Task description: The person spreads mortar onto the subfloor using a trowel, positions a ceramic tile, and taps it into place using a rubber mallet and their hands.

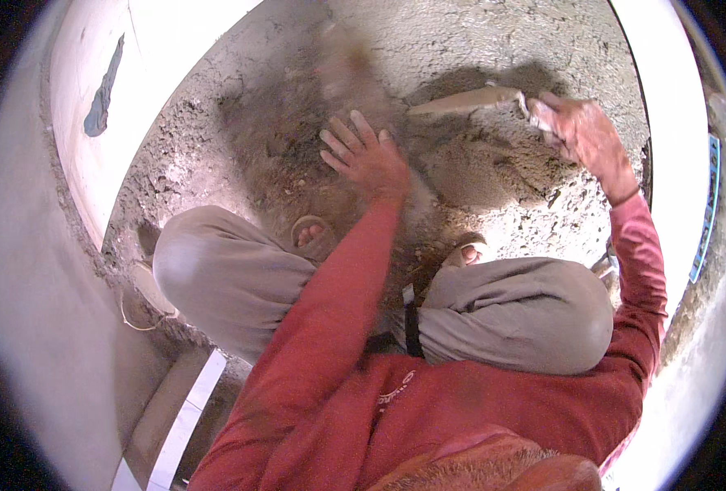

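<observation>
A trowel [465, 101] with a long, tapering blade lies low over the grey mortar [494, 159], its tip toward the left. My right hand [584, 139] is wrapped round the trowel's handle end, on the right side. Near the middle, my left hand [371, 159] is stretched out with its fingers apart and nothing in it. It is over the dark, crumbly patch of ground. Whether its palm touches that ground, I cannot tell. Damp, loose mortar is heaped beneath and just in front of the blade.
Rough, paler mortar [527, 37] spreads across the far side. My feet and bent knees [224, 254] are close behind the hands. A pale container with a wire handle [138, 327] is at the left, near a white strip [187, 417]. A blue-edged object [707, 209] stands far right.
</observation>
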A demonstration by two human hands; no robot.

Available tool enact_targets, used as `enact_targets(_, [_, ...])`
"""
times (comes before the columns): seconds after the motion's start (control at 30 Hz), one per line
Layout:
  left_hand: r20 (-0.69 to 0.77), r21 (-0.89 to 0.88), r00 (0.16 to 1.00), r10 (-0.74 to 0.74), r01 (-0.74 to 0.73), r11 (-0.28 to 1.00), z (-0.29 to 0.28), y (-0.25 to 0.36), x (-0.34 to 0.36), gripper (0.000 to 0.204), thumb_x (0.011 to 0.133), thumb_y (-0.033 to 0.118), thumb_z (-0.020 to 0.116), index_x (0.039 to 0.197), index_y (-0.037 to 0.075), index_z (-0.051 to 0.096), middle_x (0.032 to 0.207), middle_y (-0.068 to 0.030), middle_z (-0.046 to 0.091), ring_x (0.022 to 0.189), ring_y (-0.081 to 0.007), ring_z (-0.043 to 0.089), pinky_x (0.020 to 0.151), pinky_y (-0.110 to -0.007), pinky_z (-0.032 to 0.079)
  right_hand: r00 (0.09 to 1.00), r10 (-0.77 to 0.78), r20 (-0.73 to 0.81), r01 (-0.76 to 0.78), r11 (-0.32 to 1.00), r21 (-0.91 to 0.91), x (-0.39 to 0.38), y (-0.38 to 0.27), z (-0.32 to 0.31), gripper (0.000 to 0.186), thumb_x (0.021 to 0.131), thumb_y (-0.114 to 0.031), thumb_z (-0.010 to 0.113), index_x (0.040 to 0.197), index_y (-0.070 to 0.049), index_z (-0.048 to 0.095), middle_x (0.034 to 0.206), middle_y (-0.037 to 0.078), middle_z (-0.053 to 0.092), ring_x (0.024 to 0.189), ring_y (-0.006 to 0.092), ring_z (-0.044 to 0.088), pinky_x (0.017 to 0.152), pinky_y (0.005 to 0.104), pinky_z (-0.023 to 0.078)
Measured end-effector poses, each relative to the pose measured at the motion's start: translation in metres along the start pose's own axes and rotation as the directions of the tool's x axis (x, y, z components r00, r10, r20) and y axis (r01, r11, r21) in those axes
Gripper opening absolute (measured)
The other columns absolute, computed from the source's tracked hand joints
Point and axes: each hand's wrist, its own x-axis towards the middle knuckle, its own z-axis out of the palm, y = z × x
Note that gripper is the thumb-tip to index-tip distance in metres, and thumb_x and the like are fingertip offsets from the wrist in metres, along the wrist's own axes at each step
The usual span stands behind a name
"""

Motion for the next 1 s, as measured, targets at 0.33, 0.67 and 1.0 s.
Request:
enact_targets(0.33, [-0.033, 0.039, 0.998, 0.058, -0.057, 0.998, 0.007, 0.002, -0.004, 0.061, 0.103, 0.038, 0.051, 0.155, 0.010, 0.034, 0.163, -0.0231, 0.023, 0.150, -0.0470, 0.017, 0.119, -0.064, 0.017, 0.959, 0.282, -0.007, -0.282, 0.958, -0.055, 0.032, 0.048, 0.053, 0.027, 0.098, -0.025, 0.054, 0.116, -0.004, 0.060, 0.085, 0.019, 0.068, 0.075, 0.0341, 0.068, 0.064, 0.0456, 0.053])
enact_targets(0.67, [-0.140, -0.012, 0.989, 0.054, -0.056, 0.998, 0.017, -0.003, -0.007, 0.063, 0.102, 0.038, 0.053, 0.154, 0.006, 0.036, 0.161, -0.0266, 0.021, 0.149, -0.0487, 0.017, 0.118, -0.065, 0.016, 0.736, 0.495, 0.462, -0.602, 0.791, 0.112, -0.117, -0.095, -0.006, 0.035, 0.106, -0.037, 0.050, 0.116, -0.006, 0.064, 0.082, 0.015, 0.070, 0.066, 0.0285, 0.066, 0.059, 0.0383, 0.055])
enact_targets(1.0, [-0.286, 0.145, 0.958, -0.028, 0.072, 0.987, 0.042, -0.011, 0.004, 0.055, 0.102, 0.048, 0.050, 0.147, 0.017, 0.050, 0.151, -0.0143, 0.048, 0.142, -0.0406, 0.039, 0.116, -0.060, 0.028, 0.486, 0.737, 0.470, -0.764, 0.097, 0.638, -0.115, -0.207, -0.072, 0.048, 0.099, -0.026, 0.063, 0.140, -0.002, 0.051, 0.130, 0.020, 0.062, 0.118, 0.0340, 0.063, 0.101, 0.0399, 0.052])
